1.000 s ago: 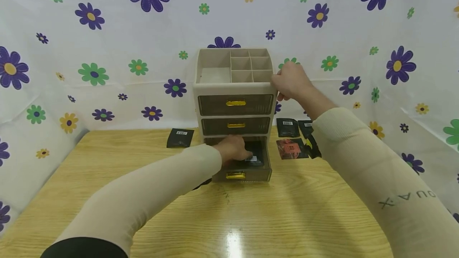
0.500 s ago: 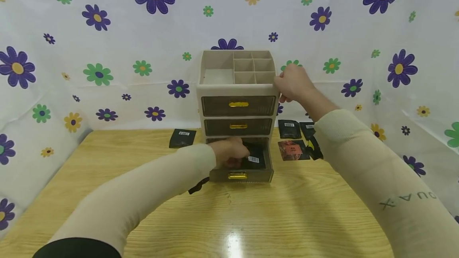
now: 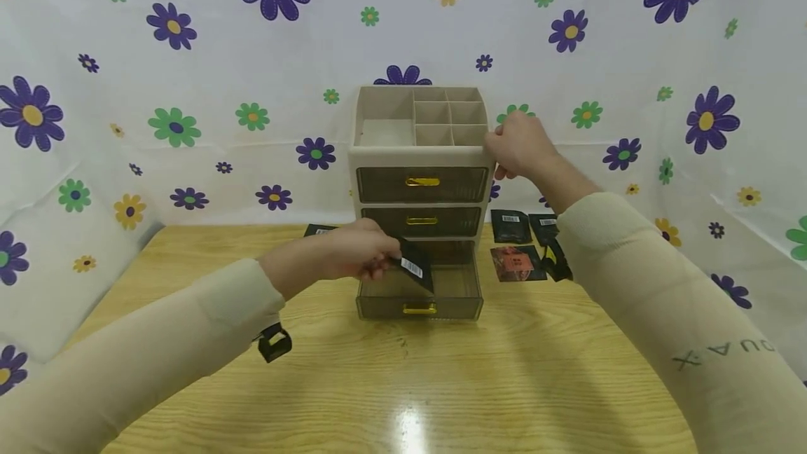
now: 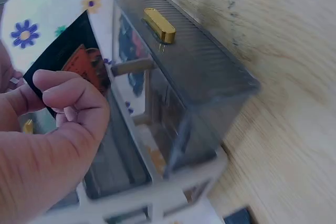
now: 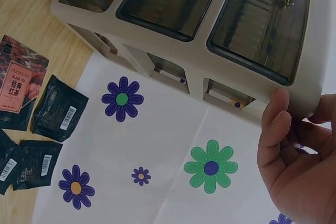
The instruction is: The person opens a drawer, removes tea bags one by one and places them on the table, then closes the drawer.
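In the head view my left hand [image 3: 353, 251] pinches a black tea sachet [image 3: 417, 270] by its edge, over the pulled-out bottom drawer [image 3: 378, 309]. The sachet's white barcode faces up there; in the left wrist view the sachet [image 4: 86, 61] shows an orange-red label between thumb and curled fingers. My right hand [image 3: 520, 146] grips the upper right edge of the beige desktop drawer unit [image 3: 416, 157], which stands upright. From the right wrist view, fingers and thumb of the right hand [image 5: 299, 156] bend around that top corner.
Right of the unit lie several tea sachets: one with its red printed front [image 3: 517, 263] up, a black one [image 3: 511, 226] behind it, others partly under my right wrist. Another black sachet [image 3: 318, 229] lies left, mostly hidden by my left hand. Upper drawers [image 3: 422, 184] are closed.
My left hand has come up and left out of the bottom drawer with the black sachet, which earlier lay inside it. My right hand keeps its grip on the unit.
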Demonstrator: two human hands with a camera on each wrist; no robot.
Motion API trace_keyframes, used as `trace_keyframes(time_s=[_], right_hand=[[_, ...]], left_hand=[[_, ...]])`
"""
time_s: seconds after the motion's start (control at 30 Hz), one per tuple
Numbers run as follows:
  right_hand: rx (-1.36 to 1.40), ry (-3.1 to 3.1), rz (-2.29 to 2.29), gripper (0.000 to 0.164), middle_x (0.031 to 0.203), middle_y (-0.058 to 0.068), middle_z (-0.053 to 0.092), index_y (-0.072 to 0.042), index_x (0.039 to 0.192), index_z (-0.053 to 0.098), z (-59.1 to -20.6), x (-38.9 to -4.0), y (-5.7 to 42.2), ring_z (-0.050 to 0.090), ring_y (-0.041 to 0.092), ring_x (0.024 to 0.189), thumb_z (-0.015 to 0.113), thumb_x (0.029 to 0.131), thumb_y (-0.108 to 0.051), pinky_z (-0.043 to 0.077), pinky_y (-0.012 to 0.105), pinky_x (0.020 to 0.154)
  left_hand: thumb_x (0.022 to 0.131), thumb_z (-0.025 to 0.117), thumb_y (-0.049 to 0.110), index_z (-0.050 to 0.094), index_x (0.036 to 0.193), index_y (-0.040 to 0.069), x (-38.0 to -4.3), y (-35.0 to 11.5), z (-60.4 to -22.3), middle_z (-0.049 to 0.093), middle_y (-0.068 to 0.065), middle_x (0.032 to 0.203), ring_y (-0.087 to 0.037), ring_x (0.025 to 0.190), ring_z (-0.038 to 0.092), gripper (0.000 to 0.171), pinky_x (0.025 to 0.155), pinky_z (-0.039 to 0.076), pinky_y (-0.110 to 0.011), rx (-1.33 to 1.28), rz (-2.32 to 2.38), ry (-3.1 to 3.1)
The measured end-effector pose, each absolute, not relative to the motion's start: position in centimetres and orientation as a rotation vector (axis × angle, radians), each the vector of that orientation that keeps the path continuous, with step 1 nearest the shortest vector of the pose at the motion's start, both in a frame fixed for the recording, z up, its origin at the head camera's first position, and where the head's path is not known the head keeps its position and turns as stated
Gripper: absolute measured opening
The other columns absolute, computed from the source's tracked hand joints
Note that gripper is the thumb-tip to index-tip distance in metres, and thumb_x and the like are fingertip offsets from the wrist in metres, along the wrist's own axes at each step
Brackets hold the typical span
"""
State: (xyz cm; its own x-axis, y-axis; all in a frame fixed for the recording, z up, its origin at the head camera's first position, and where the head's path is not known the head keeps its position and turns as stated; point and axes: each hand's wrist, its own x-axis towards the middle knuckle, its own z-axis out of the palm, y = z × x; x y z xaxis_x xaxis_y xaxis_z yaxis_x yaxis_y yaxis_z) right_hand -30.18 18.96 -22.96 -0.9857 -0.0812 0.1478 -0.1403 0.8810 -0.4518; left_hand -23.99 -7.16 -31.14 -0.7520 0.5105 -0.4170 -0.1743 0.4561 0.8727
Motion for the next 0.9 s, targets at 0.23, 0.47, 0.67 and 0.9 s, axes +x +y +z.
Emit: trace_keyframes(time_s=[0.23,0.47,0.67,0.9], right_hand=[[0.191,-2.927,0.705,0.038,0.066,0.011,0.061,0.0,0.081,0.066,-22.8,-30.1,19.0,0.059,0.02,0.053,0.036,0.091,-0.021,0.047,0.024,0.045],[0.183,-2.939,0.716,0.039,0.064,0.011,0.061,0.0,0.084,0.067,-22.8,-30.2,18.9,0.058,0.02,0.053,0.036,0.091,-0.022,0.048,0.024,0.045],[0.184,-2.932,0.73,0.04,0.061,0.01,0.061,0.0,0.079,0.067,-22.9,-30.2,19.1,0.058,0.02,0.052,0.035,0.091,-0.021,0.047,0.023,0.044],[0.185,-2.933,0.739,0.041,0.058,0.01,0.06,-0.001,0.072,0.065,-22.9,-30.5,19.1,0.058,0.021,0.052,0.035,0.091,-0.021,0.047,0.024,0.044]], left_hand=[[0.088,0.046,0.008,0.05,0.09,-0.005,-22.5,-14.4,-31.5,0.044,-0.004,0.065,-0.013,0.053,0.042,0.014,0.048,0.038,-0.02,0.261,1.585,1.961],[0.093,0.042,0.008,0.041,0.121,-0.012,-23.4,-19.2,-33.8,0.049,-0.008,0.084,-0.011,0.061,0.046,0.035,0.055,0.045,-0.02,0.243,1.687,1.991],[0.092,0.045,0.01,0.047,0.108,-0.009,-25.5,-20.4,-37.2,0.051,-0.007,0.077,-0.012,0.06,0.049,0.025,0.056,0.049,-0.021,0.168,1.575,2.052],[0.088,0.049,0.012,0.054,0.087,-0.004,-27.9,-21.4,-40.1,0.047,-0.002,0.06,-0.01,0.05,0.044,0.017,0.043,0.036,-0.018,0.157,1.327,2.161]])
